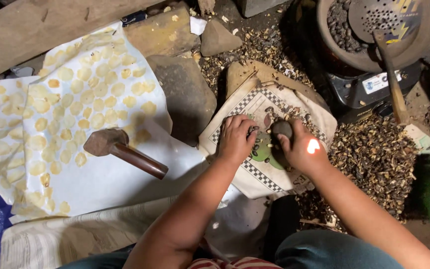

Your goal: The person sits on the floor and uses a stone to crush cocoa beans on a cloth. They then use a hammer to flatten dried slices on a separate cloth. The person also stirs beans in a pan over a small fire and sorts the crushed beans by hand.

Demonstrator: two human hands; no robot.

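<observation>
A small dark stone (281, 128) is sitting in the right hand (299, 147), fingers clamped around it, poised over dark roasted seeds (262, 144) scattered on a checkered cloth (255, 172), apparently for cracking them. The left hand (235, 139) is pressing down beside it, fingers spread among the seeds to steady them. Both forearms are reaching forward. A wooden mallet (123, 149) is lying on white sheeting (125, 184) well to the left.

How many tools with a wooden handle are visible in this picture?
2. A mallet lies on the white sheet, left of the left hand. A perforated ladle rests in the pan at the upper right. Others may be hidden.
</observation>
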